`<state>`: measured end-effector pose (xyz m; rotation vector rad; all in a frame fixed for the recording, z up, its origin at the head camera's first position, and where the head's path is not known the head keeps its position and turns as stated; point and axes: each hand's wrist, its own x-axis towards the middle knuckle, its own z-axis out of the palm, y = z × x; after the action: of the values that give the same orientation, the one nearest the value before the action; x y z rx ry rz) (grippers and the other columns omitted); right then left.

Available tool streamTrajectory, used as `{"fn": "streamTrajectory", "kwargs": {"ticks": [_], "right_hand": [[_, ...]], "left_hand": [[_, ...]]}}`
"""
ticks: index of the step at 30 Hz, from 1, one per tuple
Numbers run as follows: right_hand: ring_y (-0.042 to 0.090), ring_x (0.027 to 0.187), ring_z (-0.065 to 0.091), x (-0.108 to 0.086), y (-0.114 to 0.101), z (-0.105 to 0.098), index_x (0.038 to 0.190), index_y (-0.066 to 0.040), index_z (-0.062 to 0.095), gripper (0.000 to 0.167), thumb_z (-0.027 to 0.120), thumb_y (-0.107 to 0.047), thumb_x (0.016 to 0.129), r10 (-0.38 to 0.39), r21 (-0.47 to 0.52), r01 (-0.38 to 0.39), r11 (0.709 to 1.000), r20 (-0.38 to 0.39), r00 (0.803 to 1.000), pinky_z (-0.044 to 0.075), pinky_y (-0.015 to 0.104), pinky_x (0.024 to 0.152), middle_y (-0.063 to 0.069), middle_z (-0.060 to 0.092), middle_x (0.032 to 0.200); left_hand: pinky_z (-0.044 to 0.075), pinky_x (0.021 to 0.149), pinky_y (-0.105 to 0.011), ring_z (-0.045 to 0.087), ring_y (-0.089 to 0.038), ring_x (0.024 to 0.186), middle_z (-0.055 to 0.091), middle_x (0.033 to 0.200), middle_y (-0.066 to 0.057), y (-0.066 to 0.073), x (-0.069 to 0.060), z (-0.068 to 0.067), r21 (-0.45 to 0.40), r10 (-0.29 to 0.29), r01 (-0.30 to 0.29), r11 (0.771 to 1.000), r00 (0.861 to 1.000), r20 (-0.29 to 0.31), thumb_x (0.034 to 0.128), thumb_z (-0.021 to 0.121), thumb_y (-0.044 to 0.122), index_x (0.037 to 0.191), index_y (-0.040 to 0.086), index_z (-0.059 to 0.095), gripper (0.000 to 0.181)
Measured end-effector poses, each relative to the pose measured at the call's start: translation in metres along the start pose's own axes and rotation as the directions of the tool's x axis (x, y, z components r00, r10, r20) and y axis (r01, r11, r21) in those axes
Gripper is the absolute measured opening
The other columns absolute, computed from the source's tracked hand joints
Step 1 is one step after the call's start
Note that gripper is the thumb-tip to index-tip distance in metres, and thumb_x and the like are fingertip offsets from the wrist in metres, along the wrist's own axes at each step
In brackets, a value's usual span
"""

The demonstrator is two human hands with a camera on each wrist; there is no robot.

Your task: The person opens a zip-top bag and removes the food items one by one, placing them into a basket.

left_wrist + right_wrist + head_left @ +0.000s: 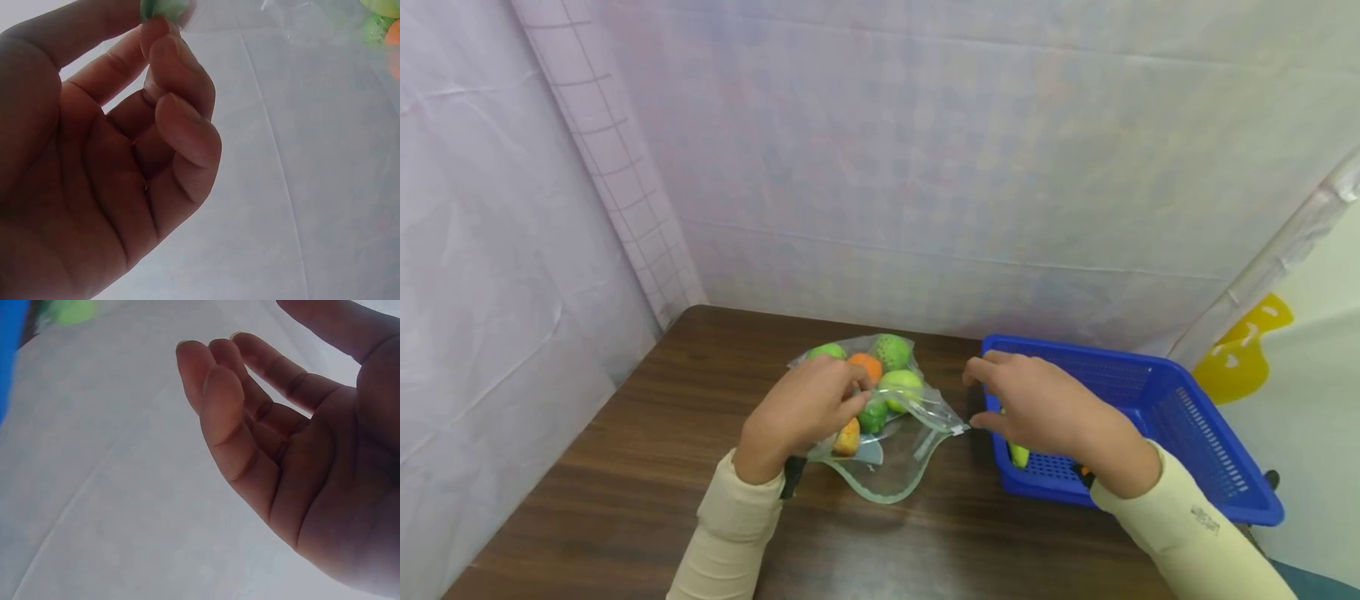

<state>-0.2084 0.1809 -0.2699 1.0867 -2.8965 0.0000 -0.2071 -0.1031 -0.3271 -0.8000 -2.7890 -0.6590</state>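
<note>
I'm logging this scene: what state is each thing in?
Clear bag: mouth open, produce inside
Left hand: pinching the clear bag
Right hand: fingers loosely curved, holding nothing
Blue basket: upright, uncovered, a green item inside

Bag (891, 467) clear, pale-green edge. Fruit (898, 385) light green; another (892, 352) dark-speckled green. Basket (1213, 442) blue. Table (625, 467) brown wood-grain. Sleeves (727, 525) cream. Backdrop (925, 167) whitish, faint checks.

Left hand (805, 408) in a pinch; right hand (1047, 407) loosely curved; both backs upward
</note>
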Motion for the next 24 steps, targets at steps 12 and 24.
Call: {"fn": "streamTrajectory", "kwargs": {"ticks": [12, 24], "right_hand": [[0.005, 0.081, 0.062, 0.003, -0.043, 0.013, 0.117, -0.018, 0.066, 0.034, 0.079, -0.03, 0.088, -0.13, 0.236, 0.16, 0.959, -0.138, 0.982, 0.053, 0.022, 0.07, -0.009, 0.062, 0.1], [0.005, 0.101, 0.064, 0.018, -0.075, 0.044, 0.124, -0.013, 0.066, 0.035, 0.071, -0.03, 0.095, -0.189, 0.37, 0.182, 0.911, -0.016, 0.982, 0.054, 0.03, 0.089, -0.006, 0.067, 0.119]], "left_hand": [[0.042, 0.054, -0.022, 0.044, -0.003, 0.053, 0.061, 0.068, 0.01, -0.003, -0.005, -0.001, 0.027, 0.016, -0.015, 1.0, 1.0, -0.024, 0.094, 0.063, 0.014, 0.096, 0.012, 0.076, 0.013], [0.04, 0.052, -0.021, 0.041, -0.003, 0.051, 0.057, 0.064, 0.011, -0.003, -0.009, -0.002, 0.024, 0.003, -0.002, 1.0, 1.0, -0.027, 0.0943, 0.063, 0.015, 0.097, 0.011, 0.077, 0.015]]}}
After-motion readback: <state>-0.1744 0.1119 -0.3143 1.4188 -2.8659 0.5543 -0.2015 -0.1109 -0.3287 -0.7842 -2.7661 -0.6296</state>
